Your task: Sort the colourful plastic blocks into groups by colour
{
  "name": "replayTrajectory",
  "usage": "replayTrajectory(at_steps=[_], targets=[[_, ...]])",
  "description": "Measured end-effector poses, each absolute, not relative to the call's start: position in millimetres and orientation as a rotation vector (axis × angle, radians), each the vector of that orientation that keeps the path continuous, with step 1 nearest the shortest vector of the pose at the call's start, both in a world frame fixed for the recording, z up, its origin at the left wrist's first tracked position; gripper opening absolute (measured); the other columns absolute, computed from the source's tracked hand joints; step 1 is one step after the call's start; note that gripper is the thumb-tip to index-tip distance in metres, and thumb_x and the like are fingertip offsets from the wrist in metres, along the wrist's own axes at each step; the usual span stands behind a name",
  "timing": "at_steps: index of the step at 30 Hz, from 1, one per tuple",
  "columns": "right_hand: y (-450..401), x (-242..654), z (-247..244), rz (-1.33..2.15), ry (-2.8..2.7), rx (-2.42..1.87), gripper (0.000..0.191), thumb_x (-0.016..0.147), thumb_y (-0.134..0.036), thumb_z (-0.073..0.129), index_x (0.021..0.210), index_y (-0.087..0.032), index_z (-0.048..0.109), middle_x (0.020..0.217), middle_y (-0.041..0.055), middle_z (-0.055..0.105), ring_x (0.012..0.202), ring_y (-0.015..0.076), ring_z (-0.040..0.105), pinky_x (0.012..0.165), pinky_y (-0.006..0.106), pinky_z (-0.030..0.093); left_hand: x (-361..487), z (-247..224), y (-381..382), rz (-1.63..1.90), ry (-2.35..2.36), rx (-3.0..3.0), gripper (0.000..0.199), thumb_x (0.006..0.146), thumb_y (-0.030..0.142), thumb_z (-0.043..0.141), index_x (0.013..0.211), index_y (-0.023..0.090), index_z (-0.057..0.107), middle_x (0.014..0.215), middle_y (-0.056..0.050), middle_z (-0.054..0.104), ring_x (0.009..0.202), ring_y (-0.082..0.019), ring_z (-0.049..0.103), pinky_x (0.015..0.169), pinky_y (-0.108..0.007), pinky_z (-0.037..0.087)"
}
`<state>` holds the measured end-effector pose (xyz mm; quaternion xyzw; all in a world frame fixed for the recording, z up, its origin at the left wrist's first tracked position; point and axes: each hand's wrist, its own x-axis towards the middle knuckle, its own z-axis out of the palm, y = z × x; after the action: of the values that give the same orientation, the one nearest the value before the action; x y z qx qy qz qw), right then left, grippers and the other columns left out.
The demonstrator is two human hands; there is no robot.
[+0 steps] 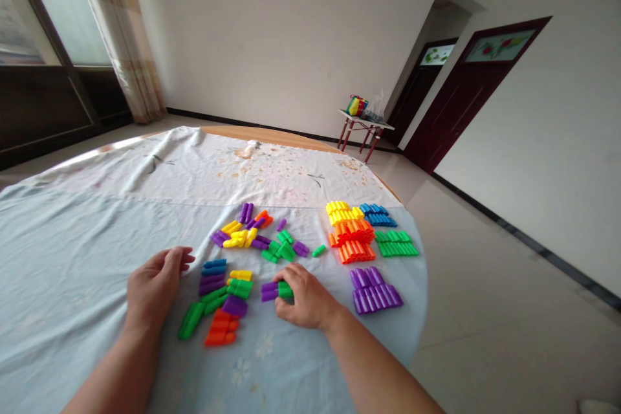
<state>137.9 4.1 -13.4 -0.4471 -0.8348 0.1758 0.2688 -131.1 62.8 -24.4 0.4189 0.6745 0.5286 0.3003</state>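
Observation:
My right hand (305, 297) pinches a green plastic tube-shaped piece (285, 290) between thumb and fingers. Purple pieces (268, 292) lie against its left end; whether they are joined to it I cannot tell. My left hand (155, 281) rests loosely over the cloth with fingers partly stretched and nothing visible in them. Just right of it are blue pieces (214, 267), green pieces (191, 319) and orange pieces (222, 328) in small groups. Beyond both hands lies a loose mix of yellow pieces (241, 238), purple pieces (301, 249) and green pieces (285, 250).
At the right, pieces stand sorted by colour: a yellow stack (342, 213), an orange stack (353, 240), blue rows (377, 215), green rows (396, 243) and purple rows (376, 291). A pale cloth (72, 252) covers the round table. A small side table (366, 121) holds bags.

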Motion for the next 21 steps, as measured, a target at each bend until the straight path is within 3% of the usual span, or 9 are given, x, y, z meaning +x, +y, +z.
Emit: replayTrajectory(at_steps=[6,10,14,17,21], targets=[[4,139,-15,0.421,-2.265,-1.254,0.038,0.077,-0.021,0.059,0.114,-0.023,0.06,0.092,0.0039,0.055,0.09,0.0182,0.053,0.086,0.031,0.044,-131,-25,64,1.404,1.786,1.099,0.038,0.072,0.051,0.049,0.083,0.019,0.066,0.07,-0.005,0.066,0.068,-0.02,0.06,0.065,-0.035,0.05],[5,148,-13,0.395,-2.305,-1.244,0.052,0.075,-0.024,0.065,0.126,-0.029,0.052,0.109,0.003,0.058,0.102,0.0198,0.05,0.094,0.036,0.038,-133,-26,66,1.403,1.786,1.083,0.039,0.071,0.051,0.05,0.083,0.018,0.066,0.07,-0.006,0.066,0.067,-0.02,0.06,0.065,-0.034,0.051],[4,158,-10,0.384,-2.274,-1.301,0.059,0.07,-0.032,0.073,0.125,-0.029,0.052,0.118,0.0036,0.056,0.11,0.0216,0.046,0.098,0.039,0.033,-133,-27,66,1.412,1.778,1.07,0.039,0.07,0.051,0.051,0.084,0.018,0.066,0.071,-0.005,0.066,0.068,-0.02,0.06,0.066,-0.034,0.051],[1,162,-10,0.355,-2.213,-1.418,0.05,0.072,-0.038,0.072,0.118,-0.024,0.058,0.11,0.006,0.059,0.106,0.0224,0.048,0.096,0.04,0.035,-132,-26,65,1.422,1.767,1.071,0.035,0.071,0.051,0.051,0.082,0.021,0.066,0.072,-0.005,0.066,0.069,-0.019,0.061,0.066,-0.033,0.051],[-2,166,-8,0.358,-2.213,-1.477,0.032,0.077,-0.022,0.066,0.108,-0.021,0.064,0.099,0.0059,0.064,0.1,0.021,0.052,0.094,0.037,0.039,-132,-23,63,1.419,1.759,1.075,0.032,0.072,0.05,0.051,0.08,0.023,0.066,0.071,-0.004,0.066,0.068,-0.017,0.06,0.065,-0.031,0.05]])
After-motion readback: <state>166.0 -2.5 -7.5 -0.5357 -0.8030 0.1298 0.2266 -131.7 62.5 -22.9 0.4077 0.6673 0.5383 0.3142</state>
